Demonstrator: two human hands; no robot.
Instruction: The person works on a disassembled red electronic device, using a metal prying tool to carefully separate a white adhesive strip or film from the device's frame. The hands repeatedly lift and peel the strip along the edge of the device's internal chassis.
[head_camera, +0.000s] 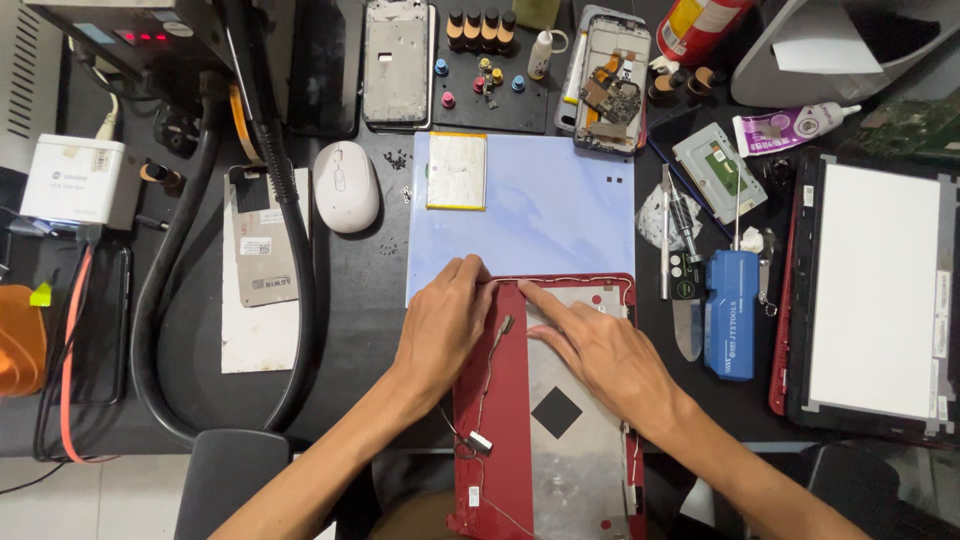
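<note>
On smooth blue mat (560, 200), left hand (440, 325) and right hand (600, 350) flat, grip open, pressing glossy red laptop lid (500, 400).

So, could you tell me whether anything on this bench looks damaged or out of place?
Nothing looks spilled. The red laptop lid shell lies stripped under the left hand and right hand, thin cables loose across it. Tiny screws sit scattered unboxed beside the white mouse.

We find open room on the pale blue mat (560, 215) beyond the red laptop lid (505, 400). The blue tool case (731, 312) crowds our right, the black hose (300, 300) our left; small screws (392, 160), perhaps, scatter near the mouse (345, 186).
</note>
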